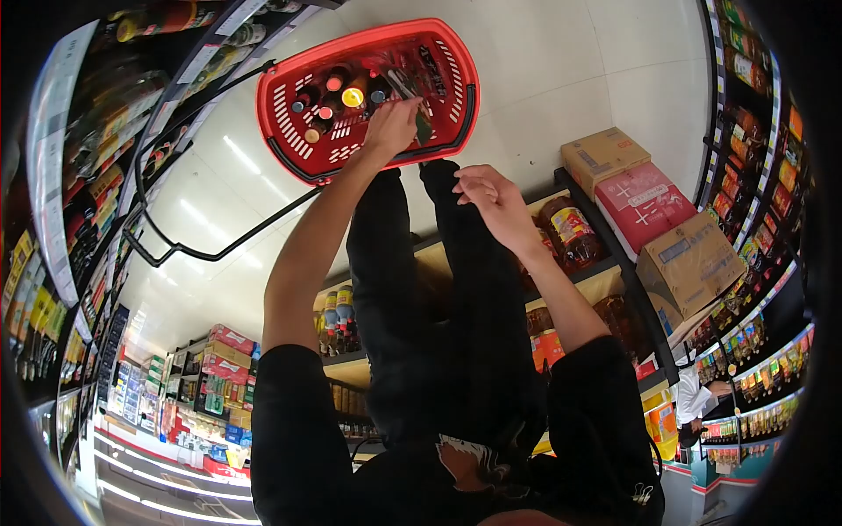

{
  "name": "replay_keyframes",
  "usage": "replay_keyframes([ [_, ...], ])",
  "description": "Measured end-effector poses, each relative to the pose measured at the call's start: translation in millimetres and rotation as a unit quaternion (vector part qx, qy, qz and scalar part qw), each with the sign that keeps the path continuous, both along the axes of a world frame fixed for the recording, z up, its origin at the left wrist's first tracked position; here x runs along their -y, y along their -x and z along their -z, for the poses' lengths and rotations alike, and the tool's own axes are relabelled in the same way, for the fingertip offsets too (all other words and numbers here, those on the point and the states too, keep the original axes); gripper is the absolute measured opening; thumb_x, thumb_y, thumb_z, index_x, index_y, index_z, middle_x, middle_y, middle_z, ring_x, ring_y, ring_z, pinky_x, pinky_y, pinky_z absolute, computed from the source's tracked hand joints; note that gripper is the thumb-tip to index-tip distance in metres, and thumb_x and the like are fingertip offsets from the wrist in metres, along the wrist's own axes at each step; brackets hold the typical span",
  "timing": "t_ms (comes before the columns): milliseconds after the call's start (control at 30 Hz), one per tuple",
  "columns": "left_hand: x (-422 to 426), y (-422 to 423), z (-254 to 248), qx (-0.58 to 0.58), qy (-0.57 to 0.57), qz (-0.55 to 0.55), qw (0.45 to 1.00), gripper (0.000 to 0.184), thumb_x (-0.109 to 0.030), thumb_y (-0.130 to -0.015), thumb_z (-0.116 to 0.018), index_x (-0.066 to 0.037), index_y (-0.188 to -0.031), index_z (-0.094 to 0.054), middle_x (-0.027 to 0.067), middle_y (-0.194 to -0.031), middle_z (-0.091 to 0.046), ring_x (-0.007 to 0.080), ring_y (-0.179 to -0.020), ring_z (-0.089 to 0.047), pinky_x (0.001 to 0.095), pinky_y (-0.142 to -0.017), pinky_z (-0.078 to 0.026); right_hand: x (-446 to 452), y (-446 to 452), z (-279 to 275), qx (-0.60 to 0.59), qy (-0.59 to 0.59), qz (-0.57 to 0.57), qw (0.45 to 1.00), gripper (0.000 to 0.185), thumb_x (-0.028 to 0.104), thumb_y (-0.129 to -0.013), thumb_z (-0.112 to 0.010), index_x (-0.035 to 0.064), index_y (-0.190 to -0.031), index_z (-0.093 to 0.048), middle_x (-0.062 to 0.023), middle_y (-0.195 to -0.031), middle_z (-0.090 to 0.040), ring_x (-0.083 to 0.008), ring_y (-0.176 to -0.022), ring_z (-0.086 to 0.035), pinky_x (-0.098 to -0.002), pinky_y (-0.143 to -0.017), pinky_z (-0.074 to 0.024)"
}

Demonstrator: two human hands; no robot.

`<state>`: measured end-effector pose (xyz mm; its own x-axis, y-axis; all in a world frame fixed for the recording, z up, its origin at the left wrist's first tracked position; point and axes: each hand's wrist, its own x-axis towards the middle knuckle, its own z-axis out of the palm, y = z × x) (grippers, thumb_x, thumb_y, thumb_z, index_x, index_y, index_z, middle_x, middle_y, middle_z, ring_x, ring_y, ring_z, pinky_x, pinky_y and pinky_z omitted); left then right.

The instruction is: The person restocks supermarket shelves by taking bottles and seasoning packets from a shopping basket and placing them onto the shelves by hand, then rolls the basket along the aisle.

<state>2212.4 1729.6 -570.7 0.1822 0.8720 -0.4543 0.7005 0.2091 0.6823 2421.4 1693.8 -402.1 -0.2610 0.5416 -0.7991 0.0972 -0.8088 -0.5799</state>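
Your left hand reaches over the near side of the red basket, its fingers bent down just beside a dark wrapped packet; you cannot tell from this angle whether they are clenched on it. Your right hand hangs outside the basket, nearer to you, fingers loosely curled and nothing seen in it.

The packet lies inside the basket, just right of your left fingers. It looks light and pliable, with a film that may slip, so pinch it across its thick middle rather than by a loose edge. The bottles stand to the left of that hand and beyond it. They look like filled glass: heavy, hard, smooth and likely to break if they knock together, so wrap your fingers around the body below the neck, not the cap. The basket seems stiff plastic and probably weighs most at the bottle end; lift it by the black handle, swung out well to the left of your grip.

Count two hands, one basket, and at least six bottles by their caps; other items crowd too close to number. To the right of your right hand come one large labelled jar and, past it, three cartons: two brown, one red.
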Motion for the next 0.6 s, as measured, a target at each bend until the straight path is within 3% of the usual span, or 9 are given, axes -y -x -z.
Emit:
replay_keyframes([
  [33,-2.2,3.1,-24.4,-0.002,-0.003,0.002,1.000,0.034,-0.011,-0.092,-0.053,-0.009,-0.123,-0.066,0.0254,-0.086,-0.067,0.0409,-0.083,-0.067,0.0490,-0.075,-0.053,-1.9,6.5,-7.6,0.060,-0.052,-0.059,0.995,0.034,0.019,-0.097,-0.062,-0.0029,-0.122,-0.055,-0.0132,-0.106,-0.066,-0.0217,-0.095,-0.065,-0.0324,-0.087,-0.0523],
  [67,-7.5,6.4,-62.7,0.033,0.065,-0.019,0.997,0.032,-0.014,-0.096,-0.052,-0.008,-0.124,-0.065,0.0234,-0.089,-0.069,0.0357,-0.082,-0.069,0.0433,-0.075,-0.054,-3.7,11.5,-16.3,0.121,-0.105,-0.117,0.980,0.045,0.019,-0.093,-0.067,-0.0020,-0.129,-0.052,-0.0157,-0.115,-0.064,-0.0273,-0.104,-0.065,-0.0355,-0.093,-0.0514],
  [100,-5.9,8.6,-97.6,0.068,0.134,-0.039,0.988,0.030,-0.017,-0.100,-0.052,-0.007,-0.125,-0.065,0.0214,-0.091,-0.070,0.0305,-0.082,-0.071,0.0375,-0.075,-0.054,-5.6,14.8,-25.2,0.119,-0.108,-0.114,0.980,0.045,0.019,-0.093,-0.067,-0.0020,-0.129,-0.052,-0.0157,-0.115,-0.064,-0.0273,-0.104,-0.065,-0.0355,-0.093,-0.0514],
  [167,9.8,12.6,-151.4,0.118,0.125,-0.071,0.983,0.031,-0.019,-0.102,-0.051,-0.006,-0.126,-0.064,0.0187,-0.090,-0.071,0.0233,-0.077,-0.070,0.0324,-0.073,-0.053,-12.9,21.2,-43.4,0.238,-0.349,-0.201,0.884,0.072,0.020,-0.084,-0.075,0.0007,-0.143,-0.039,-0.0184,-0.135,-0.054,-0.0361,-0.123,-0.054,-0.0425,-0.105,-0.0440],
  [200,16.1,14.1,-182.5,0.137,0.128,-0.083,0.979,0.030,-0.018,-0.103,-0.050,-0.005,-0.127,-0.064,0.0175,-0.090,-0.071,0.0201,-0.077,-0.070,0.0323,-0.074,-0.053,-17.4,21.4,-53.8,0.204,-0.336,-0.201,0.898,0.090,0.024,-0.078,-0.080,0.0027,-0.150,-0.030,-0.0195,-0.146,-0.043,-0.0382,-0.134,-0.043,-0.0460,-0.113,-0.0360],
  [233,18.3,15.8,-219.7,0.156,0.113,-0.082,0.978,0.029,-0.014,-0.103,-0.051,-0.005,-0.127,-0.064,0.0163,-0.096,-0.072,0.0176,-0.082,-0.069,0.0309,-0.077,-0.053,-22.8,20.2,-64.4,0.202,-0.341,-0.196,0.897,0.090,0.024,-0.078,-0.080,0.0027,-0.150,-0.030,-0.0195,-0.146,-0.043,-0.0382,-0.134,-0.043,-0.0460,-0.113,-0.0360],
  [300,23.1,18.9,-281.4,0.215,0.034,-0.093,0.972,0.028,-0.011,-0.102,-0.052,-0.004,-0.126,-0.065,0.0135,-0.102,-0.072,0.0142,-0.088,-0.067,0.0296,-0.081,-0.053,-33.1,18.9,-89.5,0.082,-0.440,-0.263,0.855,0.090,0.027,-0.076,-0.082,0.0028,-0.149,-0.034,-0.0184,-0.150,-0.041,-0.0361,-0.137,-0.042,-0.0450,-0.114,-0.0354],
  [433,21.5,28.2,-402.9,0.258,0.082,-0.135,0.953,0.026,-0.009,-0.102,-0.053,-0.002,-0.124,-0.065,0.0104,-0.107,-0.071,0.0126,-0.092,-0.065,0.0287,-0.083,-0.052,-46.2,18.2,-153.3,0.000,-0.506,-0.320,0.801,0.082,0.027,-0.079,-0.078,0.0030,-0.147,-0.039,-0.0157,-0.152,-0.040,-0.0316,-0.142,-0.038,-0.0432,-0.116,-0.0329],
  [600,24.1,28.0,-543.4,0.298,0.020,-0.088,0.950,0.026,-0.005,-0.100,-0.054,0.000,-0.122,-0.067,0.0096,-0.106,-0.071,0.0033,-0.077,-0.056,0.0192,-0.068,-0.043,-59.5,15.5,-225.6,-0.036,-0.518,-0.270,0.811,0.067,0.019,-0.085,-0.070,0.0039,-0.145,-0.045,-0.0157,-0.150,-0.044,-0.0301,-0.139,-0.043,-0.0397,-0.111,-0.0402],
])
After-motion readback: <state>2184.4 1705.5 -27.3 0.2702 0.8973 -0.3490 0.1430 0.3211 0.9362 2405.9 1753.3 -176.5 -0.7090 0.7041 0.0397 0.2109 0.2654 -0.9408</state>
